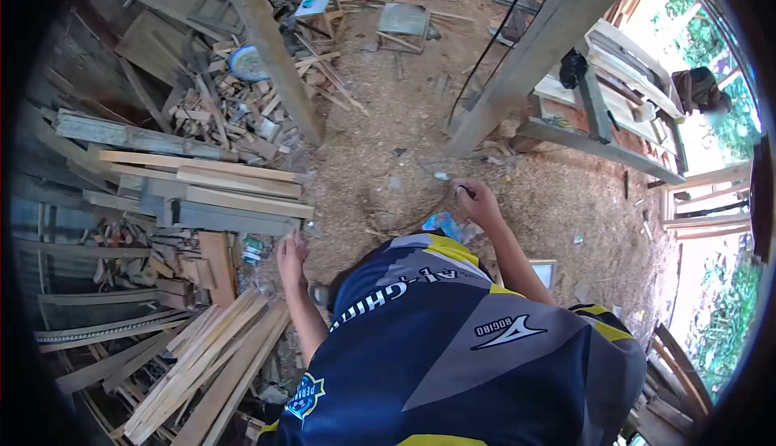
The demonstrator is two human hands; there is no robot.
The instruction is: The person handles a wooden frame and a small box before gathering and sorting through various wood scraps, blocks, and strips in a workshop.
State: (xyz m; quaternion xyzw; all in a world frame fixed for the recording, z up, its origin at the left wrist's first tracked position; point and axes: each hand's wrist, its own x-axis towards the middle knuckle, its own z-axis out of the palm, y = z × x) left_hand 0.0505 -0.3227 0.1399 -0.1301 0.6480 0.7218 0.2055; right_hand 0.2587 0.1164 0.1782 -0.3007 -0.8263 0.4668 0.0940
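Note:
My left hand [292, 254] hovers just short of the ends of the stacked planks, its fingers loosely bent and somewhat apart. I see nothing held in it. Nearest to it are a grey board [234, 218] and a pale sawn plank [249, 202]. In front of my body, my right hand [478, 204] is closed around a small dark thing [465, 192], mostly hidden by the fingers. A small white object [440, 176] lies on the ground just beyond that hand. Close to my right wrist is a crumpled blue plastic wrapper [443, 225].
Long thin strips [194, 369] are piled at lower left. Offcuts [242, 115] heap up behind the plank stack. Two wooden posts [271, 58] [537, 58] rise from the sawdust floor [388, 135]. A workbench [602, 135] stands at right, a low stool [402, 24] at the back.

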